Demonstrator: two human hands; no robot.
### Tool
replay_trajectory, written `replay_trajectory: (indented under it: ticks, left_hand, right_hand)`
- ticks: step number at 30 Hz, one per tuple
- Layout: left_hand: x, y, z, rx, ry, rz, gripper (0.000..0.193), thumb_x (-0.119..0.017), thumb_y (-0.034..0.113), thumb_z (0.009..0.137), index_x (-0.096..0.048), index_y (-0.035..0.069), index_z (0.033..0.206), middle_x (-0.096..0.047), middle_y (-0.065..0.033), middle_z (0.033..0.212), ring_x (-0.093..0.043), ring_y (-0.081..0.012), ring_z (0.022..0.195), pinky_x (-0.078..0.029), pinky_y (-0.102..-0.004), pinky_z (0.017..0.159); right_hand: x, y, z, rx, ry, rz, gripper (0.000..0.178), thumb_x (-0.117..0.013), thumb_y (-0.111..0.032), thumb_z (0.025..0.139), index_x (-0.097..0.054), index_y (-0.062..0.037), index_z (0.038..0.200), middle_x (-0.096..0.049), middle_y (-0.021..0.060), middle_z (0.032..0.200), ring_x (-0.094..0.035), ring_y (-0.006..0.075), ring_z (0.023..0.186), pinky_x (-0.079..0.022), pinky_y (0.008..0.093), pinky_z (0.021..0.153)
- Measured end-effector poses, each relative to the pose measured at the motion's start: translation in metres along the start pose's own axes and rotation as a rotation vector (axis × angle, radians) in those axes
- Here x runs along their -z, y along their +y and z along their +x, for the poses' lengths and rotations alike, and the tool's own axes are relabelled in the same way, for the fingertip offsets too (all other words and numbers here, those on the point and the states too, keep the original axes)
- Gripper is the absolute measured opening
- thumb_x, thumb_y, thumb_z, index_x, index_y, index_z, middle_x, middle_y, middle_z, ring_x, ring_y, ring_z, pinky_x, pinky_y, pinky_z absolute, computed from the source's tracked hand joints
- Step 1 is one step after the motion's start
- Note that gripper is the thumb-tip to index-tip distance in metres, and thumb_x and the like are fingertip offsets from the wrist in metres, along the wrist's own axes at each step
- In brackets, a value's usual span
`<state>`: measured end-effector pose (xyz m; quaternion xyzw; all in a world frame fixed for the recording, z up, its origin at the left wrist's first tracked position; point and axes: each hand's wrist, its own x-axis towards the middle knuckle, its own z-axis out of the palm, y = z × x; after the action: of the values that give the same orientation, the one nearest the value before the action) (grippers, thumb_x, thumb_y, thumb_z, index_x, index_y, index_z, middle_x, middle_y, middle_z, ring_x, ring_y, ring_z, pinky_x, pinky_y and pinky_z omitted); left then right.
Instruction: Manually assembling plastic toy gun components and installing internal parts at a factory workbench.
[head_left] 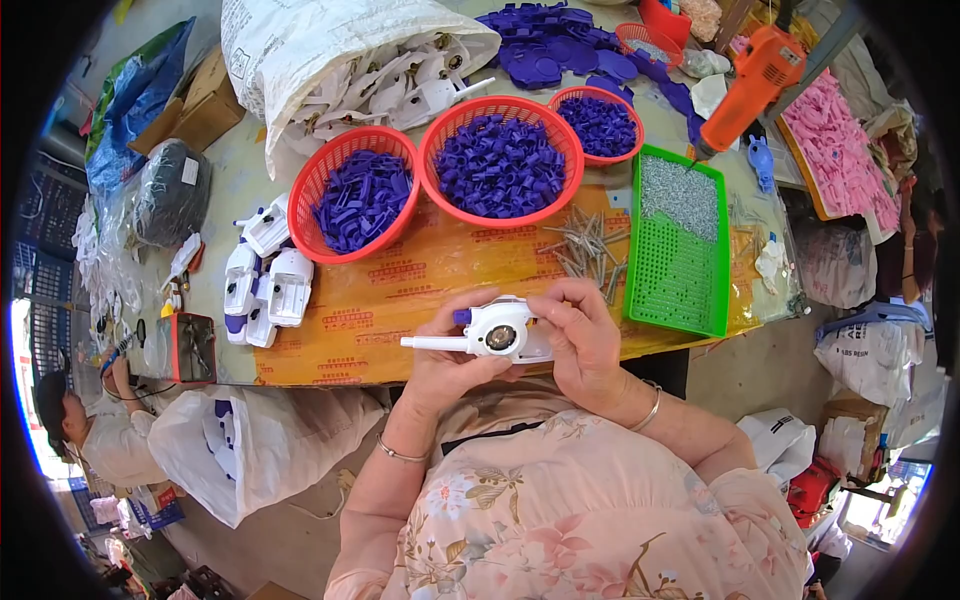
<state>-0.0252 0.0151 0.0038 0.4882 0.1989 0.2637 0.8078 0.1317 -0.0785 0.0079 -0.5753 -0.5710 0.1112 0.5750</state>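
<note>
A white plastic toy-like housing (491,338) with a long thin nozzle pointing left is held between my two hands, just over the table's front edge. A dark round part sits in its middle, and a small purple piece shows at its upper left. My left hand (448,372) grips it from below and behind, thumb along the lower side. My right hand (585,345) closes on its right end, thumb and fingers pressed against the shell. Purple small parts fill the red baskets (436,150) beyond my hands. Left of them lie several white housings (290,288) with purple bits.
Loose long metal pins (590,250) lie right of centre, beside a green tray (724,270) of small screws. An orange electric screwdriver (752,85) hangs above it. A white sack (255,60) of white parts stands at the back. Another person (100,430) sits at the left.
</note>
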Motion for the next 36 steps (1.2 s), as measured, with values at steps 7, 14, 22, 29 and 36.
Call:
replay_trajectory:
  ticks: [7, 14, 22, 29, 36]
  left_hand:
    - [-0.001, 0.0, 0.001, -0.032, -0.006, 0.027, 0.064, -0.068, -0.005, 0.074, -0.04, 0.004, 0.13, -0.058, -0.0107, 0.107, -0.065, -0.0216, 0.084, -0.06, -0.0336, 0.068]
    - [0.002, -0.003, 0.0, -0.02, -0.008, 0.022, 0.061, -0.068, -0.004, 0.074, -0.043, 0.003, 0.129, -0.06, -0.0111, 0.103, -0.066, -0.0207, 0.078, -0.059, -0.0312, 0.064]
    - [0.009, 0.003, 0.0, -0.023, 0.103, -0.074, 0.064, -0.062, -0.006, 0.071, -0.038, 0.0, 0.13, -0.061, -0.0172, 0.104, -0.066, -0.0226, 0.066, -0.059, -0.0307, 0.056]
    - [0.014, 0.004, -0.004, -0.111, 0.128, -0.121, 0.066, -0.063, -0.004, 0.068, -0.039, -0.003, 0.129, -0.058, -0.0219, 0.11, -0.067, -0.0278, 0.075, -0.06, -0.034, 0.056]
    - [0.022, 0.002, -0.012, -0.214, 0.015, -0.072, 0.07, -0.074, -0.003, 0.064, -0.042, -0.003, 0.127, -0.056, -0.0269, 0.113, -0.066, -0.0344, 0.084, -0.06, -0.0396, 0.059]
  right_hand:
    - [-0.001, 0.001, -0.001, -0.027, -0.006, -0.043, 0.024, -0.055, 0.005, 0.084, -0.062, -0.0013, 0.105, -0.049, 0.0128, 0.096, -0.054, 0.0231, 0.085, -0.047, 0.0288, 0.075]
    - [-0.009, 0.003, -0.005, -0.048, 0.03, -0.002, 0.023, -0.055, 0.004, 0.085, -0.063, -0.0032, 0.104, -0.047, 0.0129, 0.102, -0.054, 0.0225, 0.089, -0.046, 0.0284, 0.077]
    - [0.009, 0.008, 0.003, -0.238, -0.03, 0.333, 0.032, -0.053, -0.01, 0.091, -0.052, 0.0003, 0.121, -0.052, 0.0112, 0.11, -0.053, 0.0161, 0.094, -0.044, 0.0272, 0.08]
    - [0.017, -0.001, 0.001, -0.67, -0.224, 0.684, 0.022, -0.057, -0.008, 0.09, -0.059, 0.0027, 0.109, -0.061, 0.001, 0.097, -0.055, 0.0072, 0.085, -0.046, 0.0221, 0.075]
    - [0.018, -0.004, -0.006, -0.562, -0.238, 0.84, 0.017, -0.056, -0.007, 0.091, -0.058, 0.0018, 0.105, -0.06, 0.0008, 0.094, -0.056, 0.0066, 0.085, -0.047, 0.0211, 0.073]
